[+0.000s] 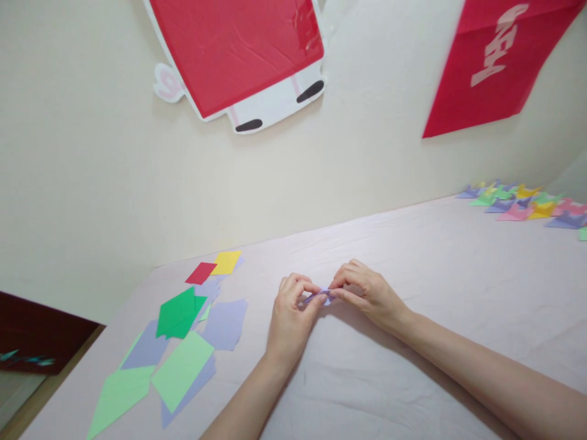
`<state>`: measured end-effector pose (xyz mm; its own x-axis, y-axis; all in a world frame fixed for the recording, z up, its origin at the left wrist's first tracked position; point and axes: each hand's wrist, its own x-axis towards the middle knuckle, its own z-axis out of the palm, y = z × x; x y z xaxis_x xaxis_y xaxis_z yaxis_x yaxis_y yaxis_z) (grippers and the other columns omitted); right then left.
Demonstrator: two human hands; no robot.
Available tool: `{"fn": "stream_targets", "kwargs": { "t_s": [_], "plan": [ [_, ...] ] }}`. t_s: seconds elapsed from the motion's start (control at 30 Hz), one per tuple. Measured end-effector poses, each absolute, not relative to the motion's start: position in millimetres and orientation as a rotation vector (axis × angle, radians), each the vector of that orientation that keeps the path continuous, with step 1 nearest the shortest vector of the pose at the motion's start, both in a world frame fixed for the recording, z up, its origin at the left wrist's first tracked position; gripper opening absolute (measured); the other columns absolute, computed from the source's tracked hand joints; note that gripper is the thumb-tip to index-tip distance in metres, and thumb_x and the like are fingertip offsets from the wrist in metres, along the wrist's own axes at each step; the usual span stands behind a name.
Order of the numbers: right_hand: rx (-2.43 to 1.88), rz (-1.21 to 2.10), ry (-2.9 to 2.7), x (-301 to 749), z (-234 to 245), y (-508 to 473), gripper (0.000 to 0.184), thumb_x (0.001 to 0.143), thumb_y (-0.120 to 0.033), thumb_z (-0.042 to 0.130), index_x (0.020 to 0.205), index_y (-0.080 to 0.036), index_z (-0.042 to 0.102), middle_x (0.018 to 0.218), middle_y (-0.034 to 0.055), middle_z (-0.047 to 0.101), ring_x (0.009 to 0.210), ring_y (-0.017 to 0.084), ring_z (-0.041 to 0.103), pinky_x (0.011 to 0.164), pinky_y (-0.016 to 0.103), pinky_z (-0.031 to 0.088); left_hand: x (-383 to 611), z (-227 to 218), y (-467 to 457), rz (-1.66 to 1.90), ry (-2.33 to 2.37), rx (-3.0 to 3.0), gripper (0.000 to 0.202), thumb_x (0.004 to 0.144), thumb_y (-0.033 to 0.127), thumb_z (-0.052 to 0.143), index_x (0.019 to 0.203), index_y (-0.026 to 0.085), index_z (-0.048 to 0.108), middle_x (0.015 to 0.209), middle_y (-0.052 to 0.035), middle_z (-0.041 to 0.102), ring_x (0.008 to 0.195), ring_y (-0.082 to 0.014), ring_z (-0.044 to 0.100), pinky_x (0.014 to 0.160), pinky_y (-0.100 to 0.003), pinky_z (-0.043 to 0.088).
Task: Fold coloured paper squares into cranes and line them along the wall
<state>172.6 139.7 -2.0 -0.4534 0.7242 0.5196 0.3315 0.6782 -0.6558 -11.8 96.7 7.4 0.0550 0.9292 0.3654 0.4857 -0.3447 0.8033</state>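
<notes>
A small folded piece of lavender paper (324,293) is pinched between my two hands, low over the pale cloth (367,379). My left hand (296,311) grips its left end between thumb and fingers. At the other end, my right hand (369,292) holds it the same way, palm turned down. Fingertips cover much of the paper, so its full shape is hidden.
Loose paper sheets lie to the left: light green (182,373), dark green (178,315), lavender (224,324), red (200,273) and yellow (226,263). Several folded coloured paper pieces (518,201) stand at the far right. Behind rises a wall (275,189) with red decorations (247,55).
</notes>
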Motion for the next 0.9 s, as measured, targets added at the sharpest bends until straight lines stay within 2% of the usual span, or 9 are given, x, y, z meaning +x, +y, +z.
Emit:
{"fn": "stream_targets", "kwargs": {
  "t_s": [0.13,0.37,0.53,0.63,0.73,0.8,0.9],
  "plan": [
    [-0.803,0.640,-2.028,171,-1,139,0.027,0.096,-0.038,0.055,0.077,-0.021,0.064,0.074,0.0032,0.063,0.078,0.020,0.054,0.071,0.033,0.043,-12,6,97,1.245,1.410,1.857,0.010,0.084,0.019,0.066,0.074,0.022,0.064,0.081,0.0001,0.060,0.087,-0.0195,0.053,0.078,-0.029,0.038],
    [-0.746,0.640,-2.098,171,1,136,0.019,0.096,-0.027,0.054,0.077,-0.020,0.058,0.077,0.0031,0.059,0.081,0.020,0.051,0.073,0.033,0.041,-11,11,96,1.153,1.385,1.962,0.012,0.086,0.023,0.067,0.074,0.022,0.065,0.078,-0.0001,0.065,0.083,-0.0201,0.053,0.077,-0.031,0.037],
    [-0.744,0.674,-2.053,170,2,135,0.025,0.096,-0.033,0.054,0.075,-0.021,0.058,0.075,0.0024,0.059,0.078,0.020,0.051,0.074,0.034,0.040,-8,14,91,1.171,1.389,2.058,0.017,0.090,0.023,0.062,0.073,0.022,0.061,0.076,0.0002,0.063,0.080,-0.0200,0.053,0.077,-0.032,0.035],
    [-0.801,0.810,-1.930,170,-1,135,0.022,0.094,-0.039,0.055,0.081,-0.021,0.059,0.080,0.0027,0.061,0.079,0.020,0.053,0.075,0.033,0.042,-9,12,91,1.198,1.427,2.053,0.017,0.092,0.024,0.059,0.076,0.022,0.059,0.078,0.0004,0.062,0.081,-0.0194,0.053,0.077,-0.031,0.035],
    [-0.949,1.051,-1.729,167,-6,135,0.022,0.089,-0.042,0.061,0.093,-0.021,0.060,0.081,0.0010,0.059,0.073,0.017,0.053,0.067,0.029,0.043,-13,11,93,1.276,1.490,2.060,0.015,0.094,0.024,0.057,0.079,0.022,0.057,0.080,0.0001,0.059,0.081,-0.0193,0.052,0.076,-0.031,0.035],
    [-0.976,1.222,-1.656,163,-8,133,0.025,0.086,-0.044,0.064,0.092,-0.019,0.060,0.075,-0.0011,0.056,0.068,0.015,0.051,0.061,0.026,0.041,-14,10,94,1.336,1.504,2.100,0.014,0.094,0.022,0.057,0.081,0.023,0.057,0.081,0.0001,0.058,0.081,-0.0192,0.052,0.076,-0.031,0.036],
    [-0.915,1.386,-1.593,155,-10,128,0.027,0.082,-0.044,0.068,0.083,-0.018,0.061,0.070,-0.0020,0.054,0.066,0.014,0.049,0.060,0.026,0.040,-12,9,93,1.397,1.478,2.155,0.010,0.094,0.020,0.057,0.085,0.023,0.058,0.085,0.0000,0.058,0.084,-0.0187,0.053,0.078,-0.031,0.036]
  ]
}}
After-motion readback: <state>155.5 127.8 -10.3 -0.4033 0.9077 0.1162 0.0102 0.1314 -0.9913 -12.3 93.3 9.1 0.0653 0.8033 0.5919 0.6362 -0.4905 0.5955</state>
